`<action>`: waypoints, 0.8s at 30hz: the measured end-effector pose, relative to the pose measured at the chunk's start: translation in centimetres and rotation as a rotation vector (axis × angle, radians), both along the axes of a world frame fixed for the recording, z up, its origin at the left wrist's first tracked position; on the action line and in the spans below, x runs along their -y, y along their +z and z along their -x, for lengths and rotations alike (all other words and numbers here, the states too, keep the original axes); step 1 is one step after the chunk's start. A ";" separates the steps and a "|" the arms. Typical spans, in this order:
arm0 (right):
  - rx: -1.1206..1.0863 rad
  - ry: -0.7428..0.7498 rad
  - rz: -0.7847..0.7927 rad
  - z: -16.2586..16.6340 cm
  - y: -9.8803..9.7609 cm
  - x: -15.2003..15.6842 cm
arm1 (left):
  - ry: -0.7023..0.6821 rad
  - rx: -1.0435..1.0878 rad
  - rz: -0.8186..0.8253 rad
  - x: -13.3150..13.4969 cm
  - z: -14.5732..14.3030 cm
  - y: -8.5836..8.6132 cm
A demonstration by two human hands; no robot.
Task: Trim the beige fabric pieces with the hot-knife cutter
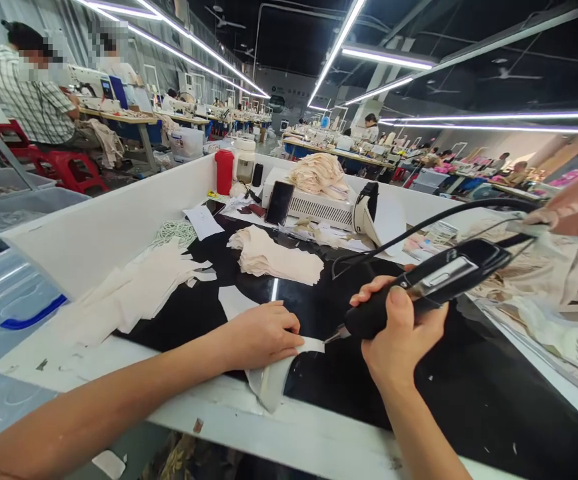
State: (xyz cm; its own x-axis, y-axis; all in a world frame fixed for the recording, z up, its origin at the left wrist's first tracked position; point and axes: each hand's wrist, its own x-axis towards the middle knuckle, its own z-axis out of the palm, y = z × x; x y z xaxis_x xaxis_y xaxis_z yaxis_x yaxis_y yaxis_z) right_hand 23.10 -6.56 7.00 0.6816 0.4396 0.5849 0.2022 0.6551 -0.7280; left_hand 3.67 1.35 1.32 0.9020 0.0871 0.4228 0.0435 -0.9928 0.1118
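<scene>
My right hand (pixel 399 331) is wrapped round a black corded hand tool (pixel 431 283), whose metal tip touches a pale fabric piece (pixel 279 373) on the black worktop (pixel 469 387). My left hand (pixel 261 333) presses down on that fabric piece, fingers together, right beside the tool tip. The fabric hangs a little over the table's front edge. The tool's black cable (pixel 419 227) arcs up to the right.
Stacks of cut beige fabric pieces (pixel 273 257) (pixel 133 293) lie on the table, with a white machine (pixel 319 203), a phone (pixel 279 203), a red canister (pixel 224 171) and lace pieces (pixel 559 313) at right. Grey bins (pixel 13 293) stand at left. People sit at sewing tables behind.
</scene>
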 end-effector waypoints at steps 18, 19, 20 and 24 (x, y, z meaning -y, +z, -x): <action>-0.019 -0.028 0.044 -0.4 0.6 0.3 | 0.008 0.088 -0.062 0.2 -0.9 -1.0; -0.020 -0.035 0.047 -0.4 0.6 0.4 | 0.016 0.088 -0.065 0.2 -0.8 -1.0; -0.020 -0.041 0.049 -0.3 0.7 0.4 | 0.024 0.086 -0.065 0.3 -0.8 -1.1; -0.013 -0.051 0.039 -0.3 0.7 0.5 | 0.040 0.073 -0.052 0.5 -0.9 -1.1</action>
State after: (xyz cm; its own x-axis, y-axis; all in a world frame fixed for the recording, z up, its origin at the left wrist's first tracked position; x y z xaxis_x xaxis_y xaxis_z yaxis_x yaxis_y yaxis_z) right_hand 23.37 -7.01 7.68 0.7113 0.4265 0.5587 0.2248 0.6150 -0.7558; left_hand 4.55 0.87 0.22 0.8651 0.0982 0.4918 0.0765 -0.9950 0.0641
